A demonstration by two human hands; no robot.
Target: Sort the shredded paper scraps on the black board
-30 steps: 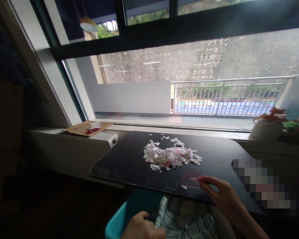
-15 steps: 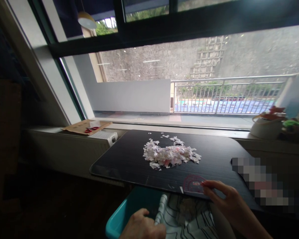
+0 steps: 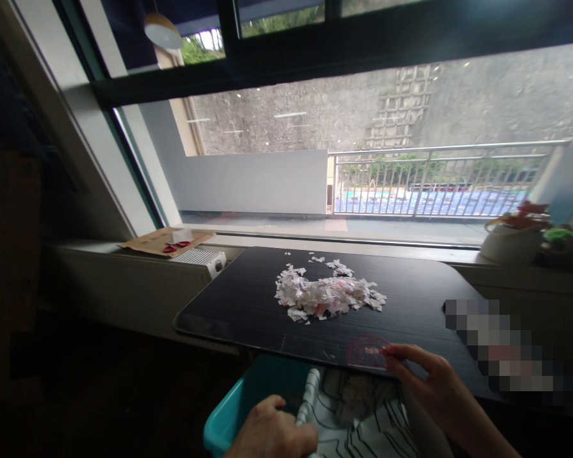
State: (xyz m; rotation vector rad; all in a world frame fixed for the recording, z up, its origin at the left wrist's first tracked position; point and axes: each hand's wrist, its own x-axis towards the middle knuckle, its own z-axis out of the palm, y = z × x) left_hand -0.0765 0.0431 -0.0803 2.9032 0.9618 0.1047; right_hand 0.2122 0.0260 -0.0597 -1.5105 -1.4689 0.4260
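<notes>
My right hand is at the table's near edge, its thumb and fingertips pinching the right side of a thin see-through disc with red circular lines. The disc lies about flat at the edge. Low in the view, my left hand is closed at the rolled edge of a white cloth with black stripes; its fingertips are partly hidden. That cloth edge runs beside a teal plastic tub. Pale paper scraps rest on the cloth. A heap of torn paper pieces sits mid-table.
The dark table stands below a wide window. To the left, red-handled scissors lie on a brown paper envelope beside a white radiator. A white pot is on the sill at right. A blurred-out patch covers the table's right side.
My right hand and the disc have shifted slightly left. A white scrap at the table's near edge, left of the disc, no longer shows. My left hand is almost unmoved.
</notes>
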